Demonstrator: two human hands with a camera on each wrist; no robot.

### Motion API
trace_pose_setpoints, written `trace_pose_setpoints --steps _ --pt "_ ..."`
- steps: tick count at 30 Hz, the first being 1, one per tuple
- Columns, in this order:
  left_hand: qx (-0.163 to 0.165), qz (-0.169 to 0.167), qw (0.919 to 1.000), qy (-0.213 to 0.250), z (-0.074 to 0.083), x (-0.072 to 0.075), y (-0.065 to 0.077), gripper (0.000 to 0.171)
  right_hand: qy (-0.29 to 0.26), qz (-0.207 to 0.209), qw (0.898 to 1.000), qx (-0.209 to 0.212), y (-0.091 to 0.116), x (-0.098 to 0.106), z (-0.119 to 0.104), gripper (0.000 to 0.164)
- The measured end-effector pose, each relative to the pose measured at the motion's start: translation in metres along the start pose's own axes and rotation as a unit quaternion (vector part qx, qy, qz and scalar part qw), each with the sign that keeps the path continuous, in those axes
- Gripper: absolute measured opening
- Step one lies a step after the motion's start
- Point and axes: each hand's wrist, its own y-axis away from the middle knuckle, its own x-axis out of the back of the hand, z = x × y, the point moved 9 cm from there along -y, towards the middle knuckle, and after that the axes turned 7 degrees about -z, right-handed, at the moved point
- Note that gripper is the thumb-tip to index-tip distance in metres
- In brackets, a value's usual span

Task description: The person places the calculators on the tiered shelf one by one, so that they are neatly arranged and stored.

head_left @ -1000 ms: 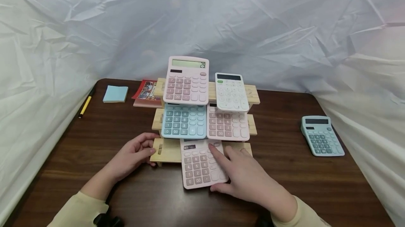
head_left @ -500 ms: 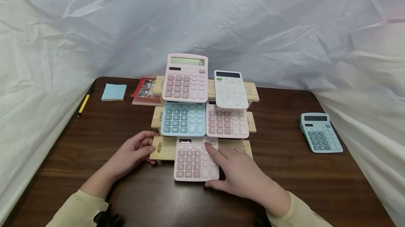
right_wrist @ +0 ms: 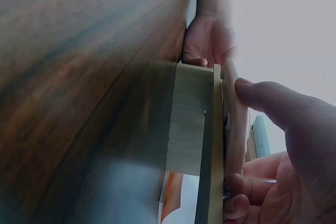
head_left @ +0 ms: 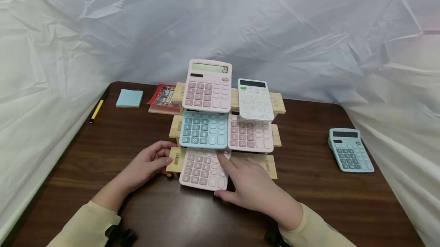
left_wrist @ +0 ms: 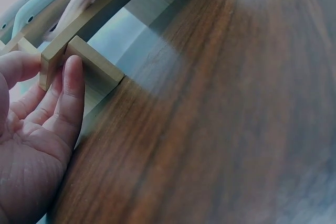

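Observation:
A three-step wooden rack (head_left: 271, 161) stands mid-table. My left hand (head_left: 148, 164) pinches the left end of its lowest step, thumb on top and fingers below, as the left wrist view shows. My right hand (head_left: 253, 184) holds a pink calculator (head_left: 199, 170) lying on that step, with the thumb (right_wrist: 262, 94) at its front edge and other fingers curled at its right side. The calculator's top is hidden beneath a blue calculator (head_left: 204, 128) on the middle step. Beside that blue one lies another pink calculator (head_left: 250, 136).
On the top step rest a pink calculator (head_left: 208, 86) reading 29 and a white calculator (head_left: 255, 99). A blue calculator (head_left: 350, 150) lies far right. Blue sticky notes (head_left: 129, 98), a yellow marker (head_left: 97, 110) and a red booklet (head_left: 163, 96) lie at the back left.
The lowest pink calculator has slid left and back along the step, its top passing under the blue calculator. My right hand has moved with it. The left hand keeps its hold.

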Motion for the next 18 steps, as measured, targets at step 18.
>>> trace_pose_setpoints --steps 18 --pt "0.016 0.008 0.9997 -0.015 0.003 0.001 0.002 0.045 0.0 0.018 1.0 0.017 -0.016 0.0 -0.007 0.079"
